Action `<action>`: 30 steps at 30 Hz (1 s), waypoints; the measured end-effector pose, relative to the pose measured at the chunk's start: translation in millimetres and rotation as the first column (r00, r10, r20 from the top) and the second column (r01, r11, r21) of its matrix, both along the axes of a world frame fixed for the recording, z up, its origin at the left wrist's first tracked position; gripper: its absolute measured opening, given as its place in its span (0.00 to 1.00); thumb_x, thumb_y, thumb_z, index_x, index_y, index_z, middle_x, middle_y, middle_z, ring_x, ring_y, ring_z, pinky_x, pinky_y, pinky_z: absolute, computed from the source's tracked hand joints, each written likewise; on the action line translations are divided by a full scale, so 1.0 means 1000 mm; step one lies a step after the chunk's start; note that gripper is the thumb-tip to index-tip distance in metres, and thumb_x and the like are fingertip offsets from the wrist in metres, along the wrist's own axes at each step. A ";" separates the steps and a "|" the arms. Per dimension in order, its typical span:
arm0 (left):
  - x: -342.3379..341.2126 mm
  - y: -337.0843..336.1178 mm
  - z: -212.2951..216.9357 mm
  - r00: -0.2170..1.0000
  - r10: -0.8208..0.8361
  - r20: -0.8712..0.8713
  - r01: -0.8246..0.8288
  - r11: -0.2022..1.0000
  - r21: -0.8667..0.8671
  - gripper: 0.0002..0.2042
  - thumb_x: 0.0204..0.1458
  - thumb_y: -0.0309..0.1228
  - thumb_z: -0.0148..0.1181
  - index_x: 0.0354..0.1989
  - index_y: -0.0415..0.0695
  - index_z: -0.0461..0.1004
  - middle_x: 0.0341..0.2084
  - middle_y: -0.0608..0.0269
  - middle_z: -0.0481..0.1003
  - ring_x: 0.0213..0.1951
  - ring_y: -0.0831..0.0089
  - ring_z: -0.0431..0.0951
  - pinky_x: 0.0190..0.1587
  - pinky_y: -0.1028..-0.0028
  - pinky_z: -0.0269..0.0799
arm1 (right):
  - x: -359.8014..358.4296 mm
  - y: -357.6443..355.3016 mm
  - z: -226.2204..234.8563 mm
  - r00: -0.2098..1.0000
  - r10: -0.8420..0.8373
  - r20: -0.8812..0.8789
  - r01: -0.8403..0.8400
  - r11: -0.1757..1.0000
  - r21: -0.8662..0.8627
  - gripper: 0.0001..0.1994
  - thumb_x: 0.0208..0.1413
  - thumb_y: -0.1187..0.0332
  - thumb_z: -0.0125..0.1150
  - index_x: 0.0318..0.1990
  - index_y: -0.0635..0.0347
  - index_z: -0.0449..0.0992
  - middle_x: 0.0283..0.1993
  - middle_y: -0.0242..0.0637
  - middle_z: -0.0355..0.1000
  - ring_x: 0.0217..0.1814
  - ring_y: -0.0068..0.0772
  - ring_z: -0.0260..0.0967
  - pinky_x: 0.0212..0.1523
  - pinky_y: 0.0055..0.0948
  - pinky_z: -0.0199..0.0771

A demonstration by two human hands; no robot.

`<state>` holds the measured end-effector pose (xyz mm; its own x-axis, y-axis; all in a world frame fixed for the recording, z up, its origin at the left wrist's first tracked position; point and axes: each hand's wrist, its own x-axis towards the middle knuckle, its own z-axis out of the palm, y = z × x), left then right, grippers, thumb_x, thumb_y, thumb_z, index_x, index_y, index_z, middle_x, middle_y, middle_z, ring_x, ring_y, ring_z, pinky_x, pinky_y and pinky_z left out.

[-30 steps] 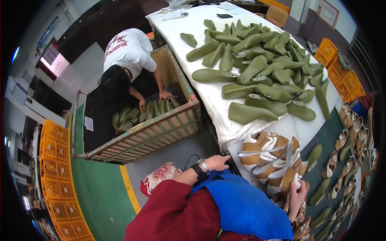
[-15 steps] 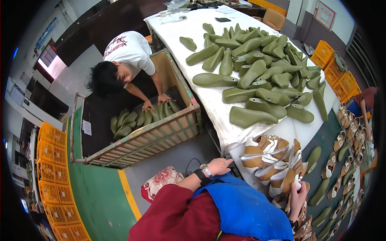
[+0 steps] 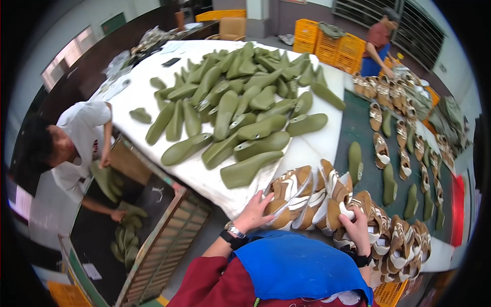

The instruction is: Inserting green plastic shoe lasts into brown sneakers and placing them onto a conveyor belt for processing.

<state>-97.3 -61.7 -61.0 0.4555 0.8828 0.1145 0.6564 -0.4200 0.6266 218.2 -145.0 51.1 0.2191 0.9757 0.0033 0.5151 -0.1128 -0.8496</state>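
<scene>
Head view: tan-and-white sneakers (image 3: 290, 198) are packed at lower right of centre, flanked by the left hand (image 3: 252, 213), its fingers spread; one sneaker's white edge (image 3: 347, 210) is pinched by the right hand (image 3: 357, 227). The leaning row could be toppled if squeezed unevenly.

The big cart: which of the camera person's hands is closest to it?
Left. The left hand is to the right of the cart, by the near-left end of the brown-and-white shoes; the right hand is farther right, among those shoes.
</scene>
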 end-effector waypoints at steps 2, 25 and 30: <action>-0.004 0.015 0.005 0.994 -0.100 -0.032 0.099 0.995 -0.027 0.36 0.41 0.40 0.64 0.60 0.46 0.56 0.54 0.39 0.59 0.55 0.46 0.60 0.57 0.62 0.58 | -0.003 -0.002 0.000 0.999 -0.037 0.007 0.037 0.999 0.017 0.12 0.45 0.66 0.64 0.33 0.65 0.71 0.23 0.33 0.68 0.24 0.20 0.63 0.25 0.22 0.63; -0.047 0.087 0.004 0.856 0.284 -0.432 -0.145 0.934 0.326 0.46 0.27 0.46 0.70 0.59 0.45 0.55 0.51 0.43 0.60 0.55 0.47 0.58 0.55 0.55 0.55 | -0.002 -0.016 0.005 0.993 -0.052 0.108 0.050 0.999 0.019 0.21 0.48 0.49 0.58 0.37 0.58 0.71 0.31 0.45 0.72 0.34 0.47 0.72 0.34 0.37 0.69; -0.022 0.081 0.022 0.924 0.259 -0.280 -0.164 0.932 0.323 0.43 0.29 0.42 0.71 0.56 0.39 0.59 0.46 0.43 0.65 0.49 0.49 0.64 0.53 0.58 0.59 | 0.000 -0.010 0.003 0.993 -0.064 0.102 0.060 0.997 0.043 0.20 0.48 0.48 0.58 0.36 0.57 0.72 0.29 0.41 0.72 0.32 0.43 0.71 0.32 0.36 0.69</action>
<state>-119.1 18.8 -39.1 0.3160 0.9122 0.2609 0.8917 -0.3795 0.2467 218.4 -155.4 54.1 0.2753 0.9589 0.0679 0.5932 -0.1139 -0.7970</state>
